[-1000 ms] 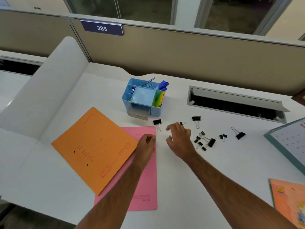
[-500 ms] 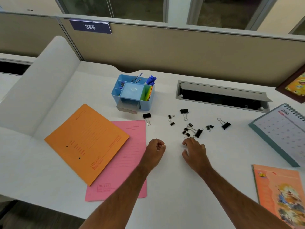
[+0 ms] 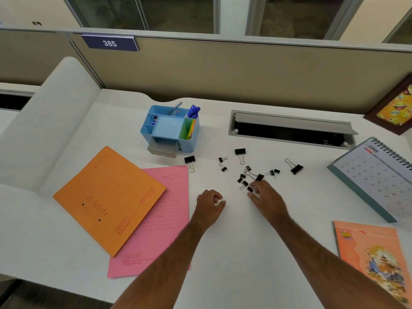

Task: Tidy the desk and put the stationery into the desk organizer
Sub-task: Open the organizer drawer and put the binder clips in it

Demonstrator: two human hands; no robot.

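Nearest on the white counter (image 3: 234, 253), the left hand (image 3: 209, 202) sits in a closed fist with nothing visible in it, while the right hand (image 3: 266, 200) lies with fingers extended, their tips touching the cluster of small binder clips (image 3: 246, 178). To the left an orange folder (image 3: 109, 197) overlaps a pink folder (image 3: 165, 219); to the right lie a booklet (image 3: 374, 262) and a desk calendar (image 3: 376, 175). Farther back, more clips are scattered before the blue desk organizer (image 3: 170, 130), beside an open cable tray (image 3: 289, 130).

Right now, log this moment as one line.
left hand: fisted on desk | right hand: fingers reaching binder clips | organizer: drawer open | clips loose
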